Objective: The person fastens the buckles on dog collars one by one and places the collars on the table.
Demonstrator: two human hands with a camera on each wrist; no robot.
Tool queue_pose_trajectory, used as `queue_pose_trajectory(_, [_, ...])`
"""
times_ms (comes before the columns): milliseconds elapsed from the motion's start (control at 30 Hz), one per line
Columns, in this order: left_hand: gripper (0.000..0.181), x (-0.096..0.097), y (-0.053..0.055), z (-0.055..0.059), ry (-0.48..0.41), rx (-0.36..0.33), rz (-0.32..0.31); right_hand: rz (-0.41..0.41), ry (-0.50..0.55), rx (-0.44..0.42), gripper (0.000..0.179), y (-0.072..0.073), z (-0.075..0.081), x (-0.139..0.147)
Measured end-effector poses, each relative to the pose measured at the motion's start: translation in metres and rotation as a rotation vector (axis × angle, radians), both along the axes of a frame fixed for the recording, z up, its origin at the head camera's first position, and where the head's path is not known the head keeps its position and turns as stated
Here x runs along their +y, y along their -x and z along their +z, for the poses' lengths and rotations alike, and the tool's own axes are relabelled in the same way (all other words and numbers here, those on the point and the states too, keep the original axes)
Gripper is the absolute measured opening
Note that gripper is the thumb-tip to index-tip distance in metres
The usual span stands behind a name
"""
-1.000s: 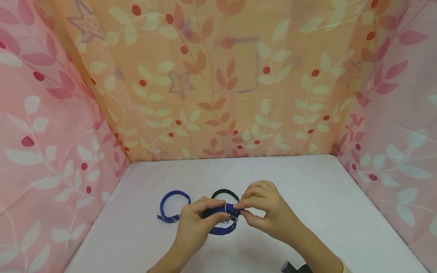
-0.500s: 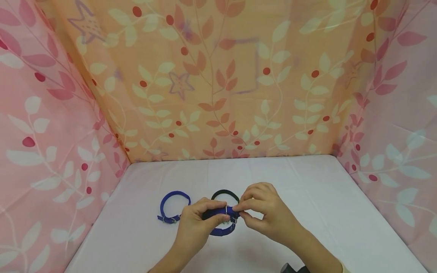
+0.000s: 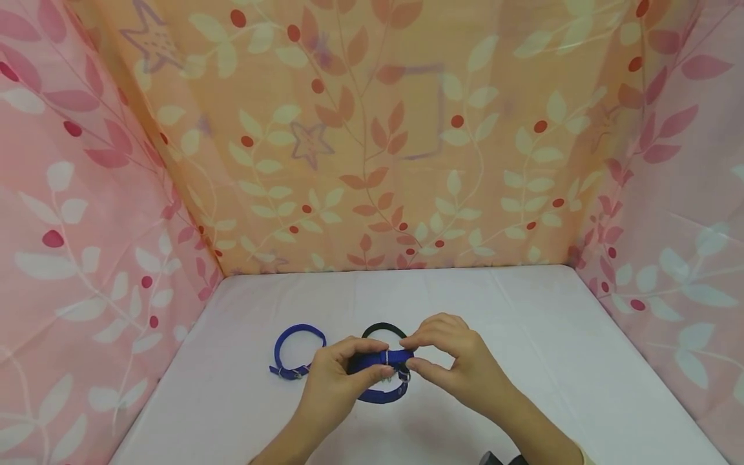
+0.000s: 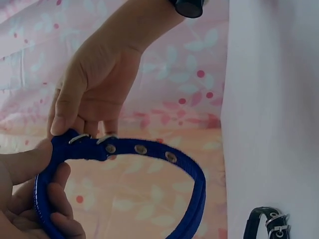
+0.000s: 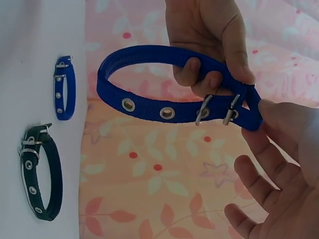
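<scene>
A blue collar (image 3: 382, 396) with metal eyelets and a buckle is held up in both hands above the white table. My left hand (image 3: 335, 378) grips its band, thumb on the near side and fingers behind. At the buckle end, my right hand (image 3: 465, 352) pinches the folded strap between thumb and index finger, the other fingers loose. The right wrist view shows the metal buckle (image 5: 231, 109) and a metal ring (image 5: 203, 109) side by side, with eyelets along the band. The strap's tip is partly hidden by the right fingertips.
Another blue collar (image 3: 278, 349) lies fastened on the white table (image 3: 552, 361), to the left. A dark green collar (image 3: 383, 325) lies behind the hands, partly covered in the head view. A dark object (image 3: 491, 458) shows at the bottom edge. Patterned cloth walls (image 3: 372, 194) enclose the table.
My right index fingertip has shifted up to the strap's upper edge, showing more of the blue band beside the metal ring. The left hand keeps its grip; the view shifts slightly.
</scene>
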State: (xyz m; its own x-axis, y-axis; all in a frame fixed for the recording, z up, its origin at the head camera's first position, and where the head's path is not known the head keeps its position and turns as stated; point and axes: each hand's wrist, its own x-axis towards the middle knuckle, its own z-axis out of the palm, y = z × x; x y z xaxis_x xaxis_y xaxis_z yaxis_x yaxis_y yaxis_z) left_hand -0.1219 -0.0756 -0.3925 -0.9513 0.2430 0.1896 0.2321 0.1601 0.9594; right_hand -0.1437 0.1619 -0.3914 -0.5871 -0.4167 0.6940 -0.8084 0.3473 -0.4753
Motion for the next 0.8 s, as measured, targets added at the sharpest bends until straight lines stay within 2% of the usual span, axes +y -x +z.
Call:
queue_pose_trajectory(200, [0.026,-0.0003,-0.0002,0.0025,0.001,-0.003,-0.033,-0.014,0.046,-0.105,0.025,-0.0013,0.0003,0.0008])
queue_pose_trajectory(367, [0.027,0.0004,-0.0014,0.0039,-0.013,0.010,-0.034,0.029,0.083,-0.145,0.024,-0.0021,-0.0001,-0.0003])
queue_pose_trajectory(567, [0.029,0.0015,-0.0038,0.0045,-0.018,0.011,-0.050,0.083,0.100,-0.133,0.025,-0.0025,-0.0026,-0.0035])
queue_pose_trajectory(800, [0.024,-0.0003,-0.0037,0.0056,-0.049,0.017,-0.032,0.062,0.114,-0.115,0.027,-0.0023,-0.0027,-0.0041])
